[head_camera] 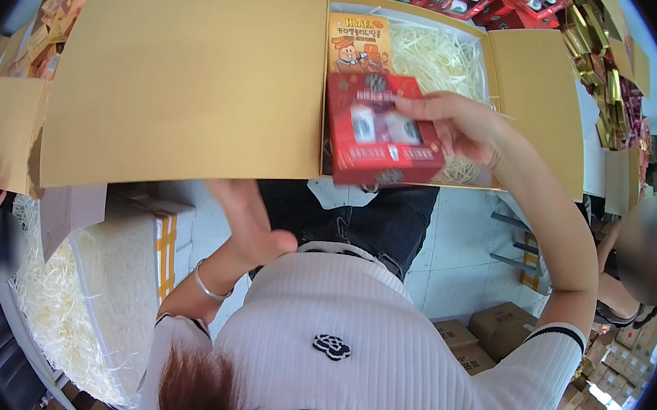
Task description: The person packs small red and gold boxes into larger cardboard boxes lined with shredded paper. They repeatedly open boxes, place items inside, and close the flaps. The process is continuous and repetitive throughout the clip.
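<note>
My right hand [459, 122] grips a red gift box [376, 159] by its right side, thumb on the front face. Two white cups show through its window. It is tilted and a little blurred over an open yellow carton [494, 90]. Inside the carton, an orange snack box [361, 43] printed with cartoon figures lies at the upper left, its lower part covered by the red box. Pale shredded paper filler [438, 53] fills the rest. My left hand [248, 218], blurred, is below the carton's wide lid [199, 76], thumb spread; the lid's edge hides its fingertips.
Red gift boxes [460, 5] pile up behind the carton. Gold packages [601, 71] heap at the right, orange packs [58, 17] at the left. Shredded paper [55, 310] fills a bin at lower left. Cardboard boxes [499, 325] stand on the floor. People work on both sides.
</note>
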`<state>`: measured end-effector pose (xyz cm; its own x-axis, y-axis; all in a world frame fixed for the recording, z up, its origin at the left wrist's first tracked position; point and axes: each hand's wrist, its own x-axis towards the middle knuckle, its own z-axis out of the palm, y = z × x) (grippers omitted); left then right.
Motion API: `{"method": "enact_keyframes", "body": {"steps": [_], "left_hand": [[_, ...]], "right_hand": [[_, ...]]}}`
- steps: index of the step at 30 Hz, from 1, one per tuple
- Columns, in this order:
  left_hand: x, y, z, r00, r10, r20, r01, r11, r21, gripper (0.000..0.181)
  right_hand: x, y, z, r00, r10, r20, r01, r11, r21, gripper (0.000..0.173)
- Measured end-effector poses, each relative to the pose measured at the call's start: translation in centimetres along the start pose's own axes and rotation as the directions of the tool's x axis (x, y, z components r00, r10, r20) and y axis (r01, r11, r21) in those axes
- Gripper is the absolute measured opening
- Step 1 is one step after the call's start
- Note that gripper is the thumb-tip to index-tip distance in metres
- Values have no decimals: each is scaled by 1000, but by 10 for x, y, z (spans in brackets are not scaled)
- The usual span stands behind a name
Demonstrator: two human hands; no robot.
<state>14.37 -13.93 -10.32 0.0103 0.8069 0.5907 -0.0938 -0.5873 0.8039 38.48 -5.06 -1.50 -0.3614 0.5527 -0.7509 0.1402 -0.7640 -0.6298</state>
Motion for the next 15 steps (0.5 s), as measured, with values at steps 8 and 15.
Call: {"method": "enact_keyframes", "body": {"steps": [8, 15], "left_hand": [[29, 1, 48, 751, -656, 81, 608, 639, -472, 46], [31, 2, 57, 775, -630, 36, 603, 722, -340, 31]], "right_hand": [[3, -7, 1, 987, -99, -125, 102, 995, 22, 36], [13, 11, 7, 976, -85, -201, 77, 996, -47, 31]]}}
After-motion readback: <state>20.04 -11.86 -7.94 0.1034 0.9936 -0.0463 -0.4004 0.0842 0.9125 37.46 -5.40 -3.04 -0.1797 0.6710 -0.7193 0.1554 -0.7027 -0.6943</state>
